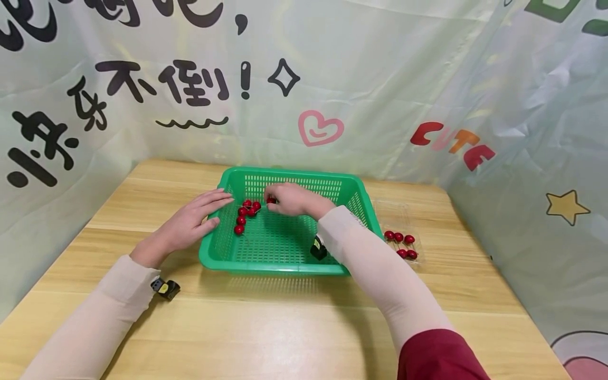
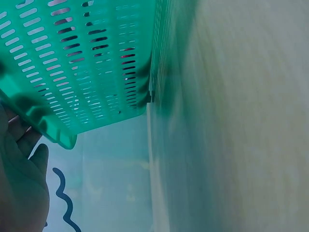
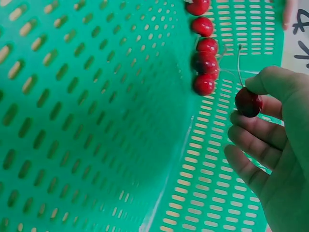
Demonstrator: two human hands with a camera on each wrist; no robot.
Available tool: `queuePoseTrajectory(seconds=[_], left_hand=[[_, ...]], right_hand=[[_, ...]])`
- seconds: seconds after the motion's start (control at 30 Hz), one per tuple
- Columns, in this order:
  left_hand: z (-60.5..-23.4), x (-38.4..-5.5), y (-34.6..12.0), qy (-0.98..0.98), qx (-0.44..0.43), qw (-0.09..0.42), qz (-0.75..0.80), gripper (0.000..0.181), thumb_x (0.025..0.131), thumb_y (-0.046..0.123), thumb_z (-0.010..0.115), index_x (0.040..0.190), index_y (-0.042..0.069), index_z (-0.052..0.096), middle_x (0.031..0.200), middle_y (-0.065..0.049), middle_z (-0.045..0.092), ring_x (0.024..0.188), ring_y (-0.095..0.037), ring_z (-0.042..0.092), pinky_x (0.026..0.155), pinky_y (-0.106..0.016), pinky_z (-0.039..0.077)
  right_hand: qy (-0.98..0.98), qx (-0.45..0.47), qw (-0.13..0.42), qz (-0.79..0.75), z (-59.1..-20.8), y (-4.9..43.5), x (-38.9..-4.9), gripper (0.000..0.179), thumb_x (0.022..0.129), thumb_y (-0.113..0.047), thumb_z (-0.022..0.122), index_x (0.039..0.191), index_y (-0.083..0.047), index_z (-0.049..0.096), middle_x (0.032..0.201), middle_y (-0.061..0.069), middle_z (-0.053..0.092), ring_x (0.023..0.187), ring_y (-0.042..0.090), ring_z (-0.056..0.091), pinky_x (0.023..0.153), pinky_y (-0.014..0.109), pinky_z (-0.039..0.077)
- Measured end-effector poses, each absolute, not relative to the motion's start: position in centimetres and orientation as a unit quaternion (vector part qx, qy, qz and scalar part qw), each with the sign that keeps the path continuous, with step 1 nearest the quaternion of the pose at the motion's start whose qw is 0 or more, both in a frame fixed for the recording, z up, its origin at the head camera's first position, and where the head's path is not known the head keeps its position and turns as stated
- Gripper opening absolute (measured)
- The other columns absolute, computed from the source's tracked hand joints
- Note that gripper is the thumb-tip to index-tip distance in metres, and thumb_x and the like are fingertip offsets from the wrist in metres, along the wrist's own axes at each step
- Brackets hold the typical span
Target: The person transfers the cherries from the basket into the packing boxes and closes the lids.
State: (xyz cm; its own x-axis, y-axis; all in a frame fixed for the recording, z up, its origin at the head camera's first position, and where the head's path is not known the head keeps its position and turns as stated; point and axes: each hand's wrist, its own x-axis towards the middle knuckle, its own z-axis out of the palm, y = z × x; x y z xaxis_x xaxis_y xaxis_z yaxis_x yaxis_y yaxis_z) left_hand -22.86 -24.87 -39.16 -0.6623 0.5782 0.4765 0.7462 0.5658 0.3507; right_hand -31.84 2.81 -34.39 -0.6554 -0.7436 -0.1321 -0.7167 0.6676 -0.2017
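Observation:
My right hand reaches into the green plastic basket and pinches a dark red cherry between thumb and fingers, its thin stem sticking up. Several more cherries lie in the basket's left part, to the left of that hand. My left hand rests on the basket's left rim with its fingers stretched out. In the left wrist view, the left hand's fingers touch the rim, and the slotted basket wall fills the upper left.
A clear plastic box with several cherries stands right of the basket, partly behind the right sleeve. The wooden table extends in front. A printed curtain hangs behind and along the sides.

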Motion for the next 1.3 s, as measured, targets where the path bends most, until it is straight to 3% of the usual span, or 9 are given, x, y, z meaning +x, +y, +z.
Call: queuePoseTrajectory(seconds=[0.13, 0.5, 0.77, 1.0, 1.3], left_hand=[[-39.2, -22.9, -24.9, -0.871, -0.380, 0.155, -0.271, 0.045, 0.097, 0.013, 0.054, 0.141, 0.003, 0.051, 0.148, -0.015, 0.044, 0.141, -0.036, 0.029, 0.113, -0.053, 0.025], [-39.2, -22.9, -24.9, -0.872, -0.377, 0.152, -0.272, 0.044, 0.097, 0.013, 0.054, 0.140, 0.002, 0.051, 0.148, -0.013, 0.043, 0.141, -0.036, 0.029, 0.112, -0.054, 0.025], [-39.2, -22.8, -24.9, -0.873, -0.376, 0.150, -0.271, 0.045, 0.097, 0.012, 0.054, 0.141, 0.003, 0.050, 0.148, -0.015, 0.043, 0.142, -0.036, 0.028, 0.113, -0.055, 0.024], [-39.0, -22.9, -24.8, -0.870, -0.382, 0.153, -0.269, 0.046, 0.097, 0.012, 0.055, 0.141, 0.002, 0.050, 0.147, -0.015, 0.043, 0.141, -0.036, 0.029, 0.113, -0.053, 0.024], [-39.1, -23.0, -25.0, -0.869, -0.386, 0.156, -0.268, 0.045, 0.097, 0.012, 0.055, 0.140, -0.001, 0.051, 0.147, -0.016, 0.044, 0.141, -0.036, 0.029, 0.114, -0.051, 0.024]], right_hand=[[0.907, -0.402, 0.097, -0.083, -34.0, 3.1, -31.6, 0.017, 0.100, -0.026, 0.054, 0.112, -0.016, 0.058, 0.093, -0.003, 0.058, 0.077, 0.016, 0.052, 0.074, 0.031, 0.044], [0.906, -0.404, 0.079, -0.101, -32.8, 3.6, -31.1, 0.011, 0.094, -0.026, 0.052, 0.102, -0.018, 0.049, 0.089, 0.000, 0.052, 0.075, 0.015, 0.047, 0.067, 0.029, 0.041], [0.900, -0.417, 0.048, -0.117, -31.4, 4.6, -30.4, 0.011, 0.091, -0.021, 0.052, 0.100, -0.016, 0.048, 0.087, 0.001, 0.050, 0.074, 0.016, 0.045, 0.069, 0.032, 0.039], [0.901, -0.428, -0.009, -0.074, -30.2, 5.6, -29.6, 0.010, 0.088, -0.019, 0.049, 0.097, -0.016, 0.049, 0.085, -0.001, 0.050, 0.077, 0.015, 0.045, 0.083, 0.037, 0.033], [0.898, -0.435, -0.064, -0.031, -29.7, 7.9, -28.3, 0.007, 0.088, -0.018, 0.049, 0.094, -0.015, 0.049, 0.084, -0.002, 0.046, 0.080, 0.015, 0.044, 0.081, 0.035, 0.033]])
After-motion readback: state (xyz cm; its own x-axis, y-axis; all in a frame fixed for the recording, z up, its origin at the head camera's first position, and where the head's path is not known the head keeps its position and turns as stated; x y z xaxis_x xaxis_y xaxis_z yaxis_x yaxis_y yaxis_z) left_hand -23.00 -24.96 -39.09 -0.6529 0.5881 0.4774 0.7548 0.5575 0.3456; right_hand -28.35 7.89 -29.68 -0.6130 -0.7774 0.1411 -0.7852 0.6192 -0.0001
